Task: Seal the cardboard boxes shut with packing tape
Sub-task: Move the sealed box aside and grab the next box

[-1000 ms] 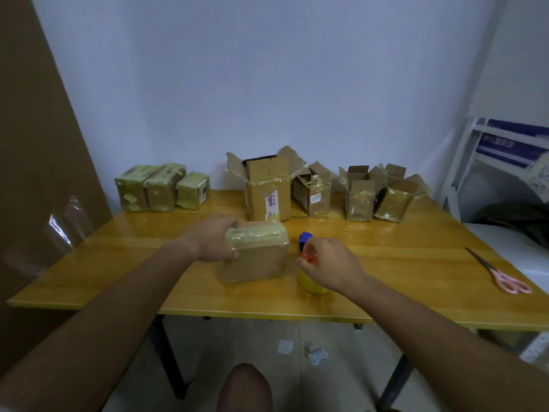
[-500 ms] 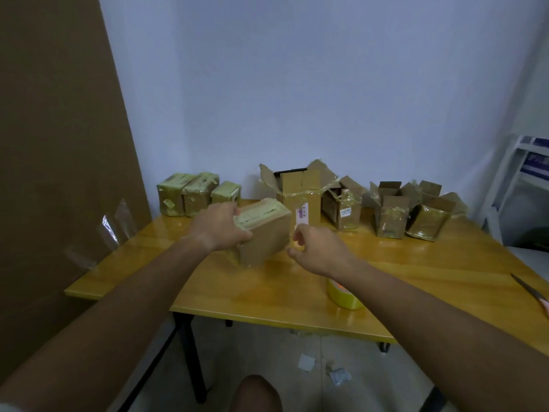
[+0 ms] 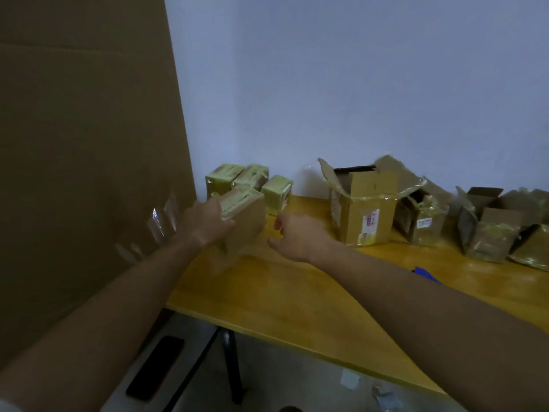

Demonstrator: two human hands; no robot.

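Step in hand: judged from the layout, a finished box is being set down with the done pile at the far left of the surface (image 3: 297, 295).
Left hand: the left hand (image 3: 208, 223) grips the taped box (image 3: 242, 217) by its near-left end, fingers wrapped under and around it.
Right hand: the right hand (image 3: 292, 233) hovers just right of the box, fingers loosely spread and holding nothing.
Task's thing: the taped box is tilted, its long axis running from near left to far right; whether its lower edge touches the surface is blurred.
Key relation: the three sealed boxes (image 3: 249, 181) stand just beyond the held box, against the wall, so the box lies between the hands and the pile; the left hand is the nearer one.
Edges and room: a tall cardboard sheet (image 3: 83, 144) closes the left side, close to the left arm. Open surface lies to the right, up to the big open box (image 3: 367, 203).
Still to do: smaller open boxes (image 3: 487, 230) wait further right, flaps up.
Tape: a blue object (image 3: 424, 273) peeks out behind the right forearm; what it is cannot be told.
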